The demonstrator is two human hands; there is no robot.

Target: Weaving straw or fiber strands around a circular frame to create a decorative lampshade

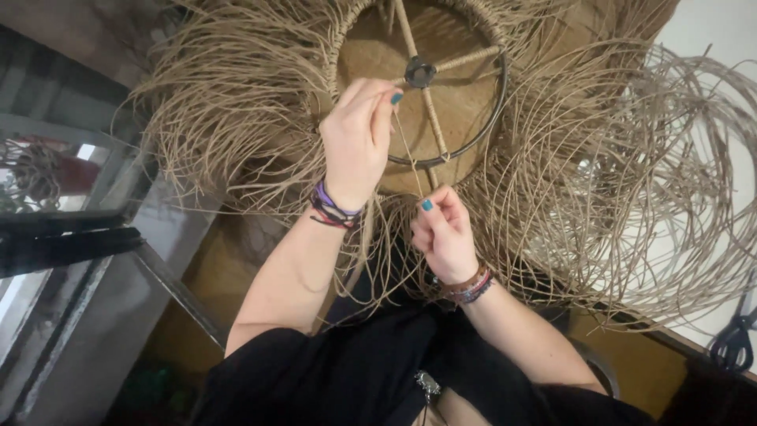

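Underneath, tan floor [213, 276]; glass table [71, 181] left.

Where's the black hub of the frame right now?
Head view, top centre: the hub sits where the wrapped spokes meet inside the ring, just right of the left hand.

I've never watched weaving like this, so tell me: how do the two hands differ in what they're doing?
The left hand is raised higher, over the round wire frame, while the right hand sits lower, nearer the body. The left hand pinches the top of a thin fibre strand; the right hand grips its lower end. Both have teal-painted nails and wear wrist bracelets.
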